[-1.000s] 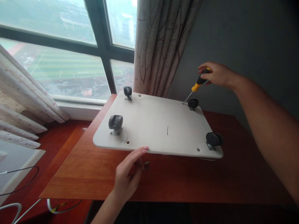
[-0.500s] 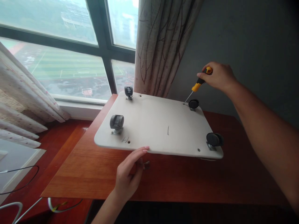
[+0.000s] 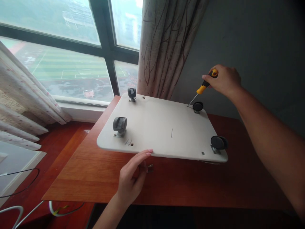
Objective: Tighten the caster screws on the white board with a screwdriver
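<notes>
The tip of a yellow-and-black screwdriver with a thin metal shank is too small to be made out where it is set against the far right part of a white rectangular board with rounded corners. The screwdriver is tilted, and its handle top is partly covered by the right hand, which is closed around it. The underside of the board is hidden; it is carried by a reddish-brown wooden counter, whose right side is lost in shadow. Below the near edge, a small metallic piece is seen beside the left hand; its kind cannot be determined. The left hand is half curled, with fingertips laid on the board's near edge; whether the metallic piece is gripped cannot be told. Both forearms are cut off by the frame.

Four dark twin-wheel casters on metal plates are counted, one near each corner: far left, near left, far right and near right. Two dark holes are noted at the left, one far, one near. One filled hole is found beside the near right caster. Two patterned curtains, left and far centre, are recorded.
</notes>
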`<control>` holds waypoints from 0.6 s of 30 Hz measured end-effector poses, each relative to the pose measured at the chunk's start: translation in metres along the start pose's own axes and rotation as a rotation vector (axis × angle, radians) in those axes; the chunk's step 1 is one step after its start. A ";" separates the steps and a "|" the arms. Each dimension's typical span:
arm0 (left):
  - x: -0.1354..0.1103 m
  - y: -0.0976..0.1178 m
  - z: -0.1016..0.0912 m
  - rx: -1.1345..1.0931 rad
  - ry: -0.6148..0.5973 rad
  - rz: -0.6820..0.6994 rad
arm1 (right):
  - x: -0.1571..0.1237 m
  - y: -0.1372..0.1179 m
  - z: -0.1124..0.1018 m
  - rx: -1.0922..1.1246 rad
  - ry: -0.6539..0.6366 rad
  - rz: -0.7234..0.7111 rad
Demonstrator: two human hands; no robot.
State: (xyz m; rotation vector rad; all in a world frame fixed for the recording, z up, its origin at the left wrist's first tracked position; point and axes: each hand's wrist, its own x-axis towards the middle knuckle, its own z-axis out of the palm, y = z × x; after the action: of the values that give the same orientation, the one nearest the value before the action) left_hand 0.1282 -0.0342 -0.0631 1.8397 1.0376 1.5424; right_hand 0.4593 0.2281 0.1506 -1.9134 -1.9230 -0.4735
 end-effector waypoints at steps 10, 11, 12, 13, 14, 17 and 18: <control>0.000 -0.002 0.001 -0.009 0.005 -0.007 | -0.003 0.000 -0.001 0.256 -0.015 0.063; 0.000 -0.002 0.001 -0.009 0.005 -0.009 | -0.002 0.001 -0.001 0.256 -0.015 0.068; 0.000 -0.002 0.001 -0.011 0.005 -0.011 | -0.002 0.002 0.000 0.240 -0.010 0.070; -0.001 -0.001 0.001 -0.012 0.005 -0.013 | -0.002 0.003 0.001 0.213 0.003 0.070; -0.001 -0.001 0.001 -0.015 0.006 -0.015 | -0.001 0.004 0.002 0.180 0.022 0.067; -0.001 0.000 0.000 -0.017 0.006 -0.015 | 0.000 0.002 0.004 0.107 0.072 0.045; -0.001 0.001 0.000 -0.015 0.006 -0.014 | 0.000 0.001 0.005 0.099 0.073 0.036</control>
State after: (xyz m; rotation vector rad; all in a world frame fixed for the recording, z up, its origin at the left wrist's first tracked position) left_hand 0.1284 -0.0353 -0.0630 1.8148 1.0371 1.5448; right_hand 0.4599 0.2304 0.1466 -1.8392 -1.8282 -0.4242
